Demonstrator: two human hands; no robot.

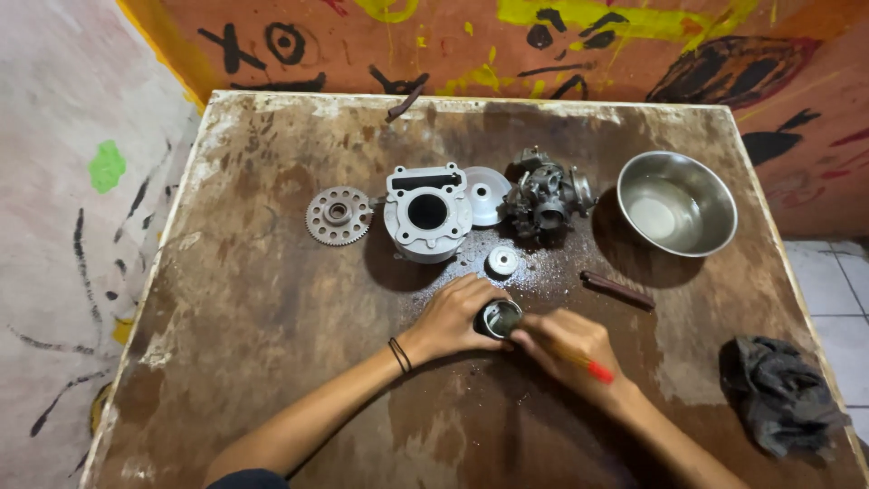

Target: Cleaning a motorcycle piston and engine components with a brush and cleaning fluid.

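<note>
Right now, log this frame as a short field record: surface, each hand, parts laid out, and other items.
surface: worn brown wooden table
left hand: wrapped around a small metal cylindrical part, holding it on the table
right hand: grips a brush with a red-tipped handle, bristle end at the part
parts in a row: toothed gear, engine cylinder block, pale round cover, carburetor, small round disc
other: steel bowl, dark rag, brown stick

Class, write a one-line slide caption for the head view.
Left hand steadies a small metal cylinder while right hand works a brush inside it.
</note>
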